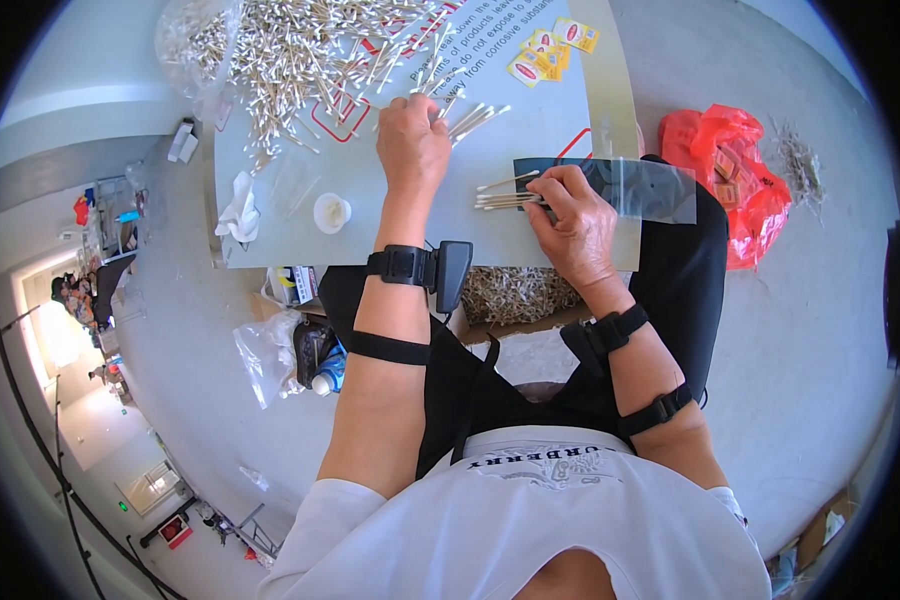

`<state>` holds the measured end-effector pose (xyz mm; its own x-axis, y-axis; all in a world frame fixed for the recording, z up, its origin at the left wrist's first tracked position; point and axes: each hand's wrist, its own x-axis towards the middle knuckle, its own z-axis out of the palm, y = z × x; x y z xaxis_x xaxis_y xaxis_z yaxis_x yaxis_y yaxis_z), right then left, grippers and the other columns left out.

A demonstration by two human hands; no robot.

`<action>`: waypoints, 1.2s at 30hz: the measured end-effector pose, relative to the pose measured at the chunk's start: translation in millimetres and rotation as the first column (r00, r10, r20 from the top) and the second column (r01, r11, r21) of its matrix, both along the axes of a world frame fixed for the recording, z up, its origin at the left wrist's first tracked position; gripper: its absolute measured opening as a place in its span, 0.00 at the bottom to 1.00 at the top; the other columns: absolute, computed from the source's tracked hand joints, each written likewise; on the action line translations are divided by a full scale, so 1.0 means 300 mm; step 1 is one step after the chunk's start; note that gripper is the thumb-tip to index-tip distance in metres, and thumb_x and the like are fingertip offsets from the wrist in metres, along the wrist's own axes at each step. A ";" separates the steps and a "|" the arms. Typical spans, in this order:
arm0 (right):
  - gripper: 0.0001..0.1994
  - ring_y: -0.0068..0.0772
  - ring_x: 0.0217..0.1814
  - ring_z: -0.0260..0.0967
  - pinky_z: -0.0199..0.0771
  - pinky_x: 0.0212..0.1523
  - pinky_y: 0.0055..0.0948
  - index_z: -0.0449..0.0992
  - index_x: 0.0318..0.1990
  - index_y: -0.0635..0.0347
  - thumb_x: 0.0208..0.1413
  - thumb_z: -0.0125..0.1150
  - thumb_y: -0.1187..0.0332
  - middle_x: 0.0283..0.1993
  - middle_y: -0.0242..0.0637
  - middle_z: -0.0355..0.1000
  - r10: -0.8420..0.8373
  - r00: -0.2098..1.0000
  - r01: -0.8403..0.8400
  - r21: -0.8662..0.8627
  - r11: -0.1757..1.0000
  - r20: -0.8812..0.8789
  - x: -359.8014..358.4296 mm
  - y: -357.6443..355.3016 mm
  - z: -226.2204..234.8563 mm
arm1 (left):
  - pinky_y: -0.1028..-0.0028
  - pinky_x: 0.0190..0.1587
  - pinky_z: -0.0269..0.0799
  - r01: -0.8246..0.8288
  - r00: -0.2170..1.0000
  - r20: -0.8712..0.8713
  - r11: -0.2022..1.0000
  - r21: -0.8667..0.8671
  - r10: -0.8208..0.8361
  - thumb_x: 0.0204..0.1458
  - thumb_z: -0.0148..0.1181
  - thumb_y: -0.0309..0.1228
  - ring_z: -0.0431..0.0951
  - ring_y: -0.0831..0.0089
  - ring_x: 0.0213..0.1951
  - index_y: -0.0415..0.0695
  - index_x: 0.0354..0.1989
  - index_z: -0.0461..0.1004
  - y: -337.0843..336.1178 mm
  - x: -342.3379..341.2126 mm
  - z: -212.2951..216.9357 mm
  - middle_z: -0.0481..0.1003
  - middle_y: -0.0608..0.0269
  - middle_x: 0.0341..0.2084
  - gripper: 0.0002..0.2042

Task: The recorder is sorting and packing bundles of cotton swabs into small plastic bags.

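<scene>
My left hand (412, 140) rests palm down on a grey board (390, 190), its fingers on loose cotton swabs at the edge of a big swab pile (310, 50). My right hand (572, 218) pinches a small bundle of cotton swabs (505, 198) at one end, next to a clear plastic sleeve (635, 190) that lies over my right knee. A few more swabs (475, 120) lie just right of the left hand. Both forearms wear black straps, and a black device (450, 272) sits on the left wrist.
A crumpled white tissue (238, 212) and a small white cup (331, 212) sit on the board's left part. Yellow packets (545, 50) lie at its far edge. A red plastic bag (735, 180) is on the floor right, a box of swabs (515, 295) under the board.
</scene>
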<state>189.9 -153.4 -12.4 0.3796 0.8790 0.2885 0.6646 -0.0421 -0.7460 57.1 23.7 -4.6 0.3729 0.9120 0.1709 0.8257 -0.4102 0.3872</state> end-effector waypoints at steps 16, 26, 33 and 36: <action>0.06 0.39 0.34 0.75 0.76 0.33 0.35 0.77 0.33 0.56 0.46 0.65 0.72 0.37 0.33 0.70 0.004 1.000 -0.004 0.019 1.000 0.002 -0.008 0.006 0.007 | 0.56 0.37 0.71 0.020 0.998 -0.068 0.968 0.251 -0.003 0.44 0.61 0.27 0.75 0.53 0.36 0.43 0.22 0.76 0.125 -0.054 -0.006 0.74 0.55 0.27 0.02; 0.07 0.39 0.35 0.74 0.76 0.33 0.35 0.77 0.34 0.56 0.46 0.65 0.72 0.37 0.32 0.70 -0.001 1.000 0.001 -0.004 1.000 -0.001 0.003 -0.001 0.003 | 0.59 0.42 0.71 0.058 0.998 -0.029 0.998 -0.002 -0.058 0.41 0.66 0.30 0.73 0.56 0.42 0.45 0.31 0.78 -0.013 0.036 0.014 0.74 0.59 0.32 0.08; 0.07 0.38 0.35 0.75 0.75 0.33 0.35 0.77 0.34 0.56 0.46 0.65 0.71 0.37 0.33 0.70 -0.002 1.000 0.002 -0.003 1.000 0.001 0.002 0.000 0.000 | 0.61 0.40 0.70 0.143 0.984 0.092 0.981 0.130 -0.156 0.44 0.65 0.25 0.72 0.57 0.38 0.45 0.29 0.75 -0.098 0.050 -0.019 0.71 0.60 0.31 0.05; 0.07 0.38 0.35 0.75 0.75 0.33 0.35 0.78 0.34 0.55 0.45 0.66 0.71 0.38 0.33 0.71 -0.004 1.000 0.004 0.000 1.000 -0.008 0.000 0.002 -0.002 | 0.61 0.39 0.69 0.158 0.974 0.135 0.975 0.155 -0.179 0.43 0.65 0.24 0.71 0.57 0.37 0.44 0.28 0.73 -0.129 0.043 -0.025 0.70 0.60 0.30 0.06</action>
<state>189.8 -153.0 -13.0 0.3852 0.8776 0.2853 0.6583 -0.0447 -0.7515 70.1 -14.8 -12.3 0.4801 0.8003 0.3592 0.6779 -0.5984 0.4270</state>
